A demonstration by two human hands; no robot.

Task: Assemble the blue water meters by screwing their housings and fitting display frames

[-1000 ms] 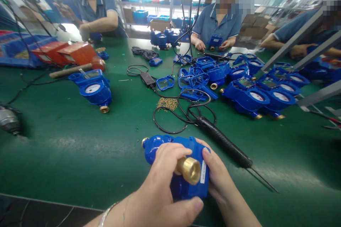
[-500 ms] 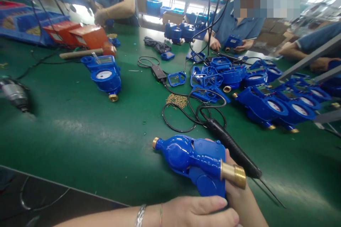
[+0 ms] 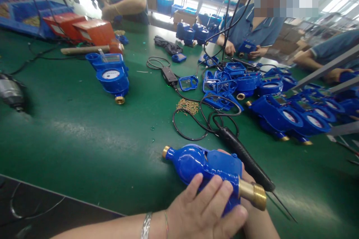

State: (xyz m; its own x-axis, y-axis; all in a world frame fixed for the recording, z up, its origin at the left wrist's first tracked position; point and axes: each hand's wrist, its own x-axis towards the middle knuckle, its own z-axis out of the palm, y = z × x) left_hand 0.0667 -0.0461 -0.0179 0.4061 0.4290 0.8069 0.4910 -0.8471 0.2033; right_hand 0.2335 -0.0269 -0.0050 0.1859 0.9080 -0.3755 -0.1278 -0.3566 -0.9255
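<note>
A blue water meter [image 3: 193,162] with brass threaded ends lies tilted in front of me, its underside facing up. My right hand [image 3: 246,179] holds it from behind and below, mostly hidden by the meter. Across the near side of the body lies my left hand [image 3: 207,209], its fingers spread and touching the blue surface. Just beyond the right hand rests a black electric screwdriver [image 3: 246,158] with a long thin bit and a coiled cable. A small heap of brass screws [image 3: 187,106] sits farther up the table.
Another blue meter [image 3: 112,76] stands at the left, near a wooden-handled hammer [image 3: 86,50] and orange boxes [image 3: 94,31]. Many meters [image 3: 280,112] and loose blue covers [image 3: 188,83] crowd the right. A power tool [image 3: 11,91] lies at the left edge. Co-workers sit across the table.
My left hand has moved up from the meter's lower edge onto its body, and its fingers have spread. The meter has shifted slightly right and down in view.
</note>
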